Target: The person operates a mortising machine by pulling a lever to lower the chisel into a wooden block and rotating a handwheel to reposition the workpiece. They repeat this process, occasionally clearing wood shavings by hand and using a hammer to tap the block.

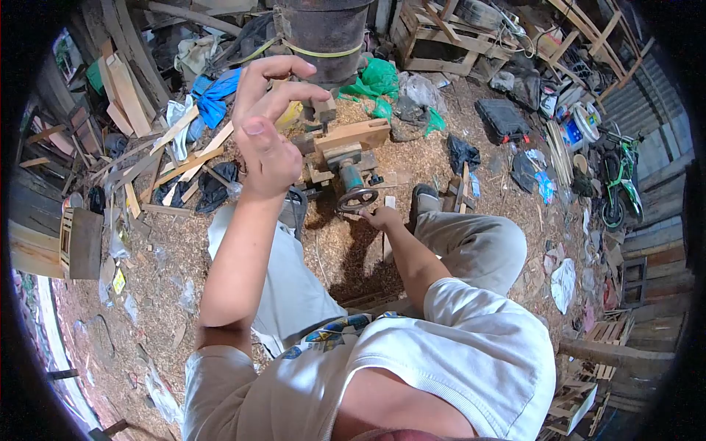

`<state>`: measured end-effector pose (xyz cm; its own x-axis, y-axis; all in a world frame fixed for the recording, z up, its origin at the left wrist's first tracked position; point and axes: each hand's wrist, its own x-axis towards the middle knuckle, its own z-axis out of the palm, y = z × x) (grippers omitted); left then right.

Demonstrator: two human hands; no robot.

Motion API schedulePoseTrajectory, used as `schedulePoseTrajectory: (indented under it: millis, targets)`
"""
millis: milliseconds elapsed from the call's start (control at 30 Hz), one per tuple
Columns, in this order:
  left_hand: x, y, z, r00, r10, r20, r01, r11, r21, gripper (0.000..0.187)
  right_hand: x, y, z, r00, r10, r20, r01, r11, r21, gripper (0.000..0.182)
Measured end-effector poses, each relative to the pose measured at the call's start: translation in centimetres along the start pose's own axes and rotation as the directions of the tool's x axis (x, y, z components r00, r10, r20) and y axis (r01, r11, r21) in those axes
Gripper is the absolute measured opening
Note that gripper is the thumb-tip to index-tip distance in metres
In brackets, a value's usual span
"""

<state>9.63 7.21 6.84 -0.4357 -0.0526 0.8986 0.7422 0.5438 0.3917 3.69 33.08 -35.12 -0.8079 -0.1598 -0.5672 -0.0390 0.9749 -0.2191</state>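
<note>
Head view, looking straight down over the person's own white T-shirt point(456, 345) and pale trousers point(478, 250). The left hand point(268, 125) is up in the air, raised close to the camera, fingers spread and loosely curled, thumb out. It is open and has hold of nothing.

Down below, the right hand point(382, 218) reaches forward and low, its fingers at the rim of a small dark round metal handwheel point(357, 199). It is touching the wheel, though whether the fingers are closed round the rim cannot be told at this size.

That handwheel sits at the near end of a wooden-bodied bench machine with a teal-green metal part point(346, 158), which lies just beyond the right hand and below the raised left hand. Past the machine, further from both hands, stands a dark rusty metal drum with a yellow band point(323, 33).

The floor under both hands is a carpet of pale sawdust and wood shavings point(338, 250). Out to the left of the left hand lie scattered pale wooden offcuts point(184, 158) and a crumpled blue plastic sheet point(213, 99) (quite a jumble there). To the right of the right hand, well apart, lies a black plastic tool case point(502, 120), and further right stands a green motorbike point(621, 180).
</note>
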Motion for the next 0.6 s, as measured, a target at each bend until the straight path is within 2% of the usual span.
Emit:
schedulePoseTrajectory:
  millis: [100, 167, 200, 267, 300, 367, 400, 467, 533, 600]
  targets:
    - [0.0, 0.2, -0.4, 0.999, -0.037, 0.033, 0.036, 0.999, 0.029, 0.108, 1.3, 1.4, 1.8, 1.000, 0.001, -0.017, 0.000, 0.999, 0.043, 0.093]
    - [-0.1, 0.1, -0.5, 0.999, -0.035, 0.025, 0.035, 0.999, 0.024, 0.108, 5.1, 4.4, 5.4, 0.985, -0.051, -0.164, 0.076, 0.985, 0.153, 0.078]
    - [-0.1, 0.1, -0.6, 0.999, -0.040, 0.018, 0.039, 0.999, 0.024, 0.107, 4.8, 4.9, 4.8, 0.985, -0.050, -0.167, 0.076, 0.985, 0.152, 0.078]
    - [-0.1, 0.0, -0.6, 0.999, -0.030, 0.010, 0.030, 0.999, 0.024, 0.106, 4.0, 5.5, 2.5, 0.913, -0.027, -0.406, 0.140, 0.958, 0.249, 0.061]
    - [-0.1, 0.1, -0.6, 0.999, -0.036, 0.015, 0.036, 0.999, 0.015, 0.102, 4.3, 5.9, 0.8, 0.908, -0.028, -0.419, 0.145, 0.957, 0.250, 0.061]
    - [0.2, 0.1, -0.3, 1.000, -0.017, 0.013, 0.017, 1.000, 0.002, 0.098, 5.4, 5.8, -4.2, 0.816, -0.142, -0.560, 0.334, 0.907, 0.257, 0.050]
    - [0.3, 0.2, -0.1, 0.999, -0.028, 0.025, 0.028, 1.000, 0.012, 0.093, 5.5, 5.3, -6.9, 0.803, -0.143, -0.578, 0.343, 0.905, 0.252, 0.050]
    - [0.3, -0.3, 0.5, 0.999, -0.019, 0.029, 0.019, 1.000, 0.003, 0.081, 2.9, 2.6, -14.3, 0.713, -0.073, -0.698, 0.263, 0.950, 0.169, 0.046]
    - [0.5, -0.2, 1.2, 1.000, 0.003, 0.025, -0.004, 1.000, 0.021, 0.078, 5.1, 1.4, -20.2, 0.579, -0.046, -0.814, 0.310, 0.936, 0.168, 0.045]
    - [0.6, -0.3, 1.7, 1.000, 0.019, 0.021, -0.020, 0.998, 0.052, 0.072, 4.0, -2.1, -27.1, 0.509, 0.000, -0.861, 0.454, 0.849, 0.269, 0.043]
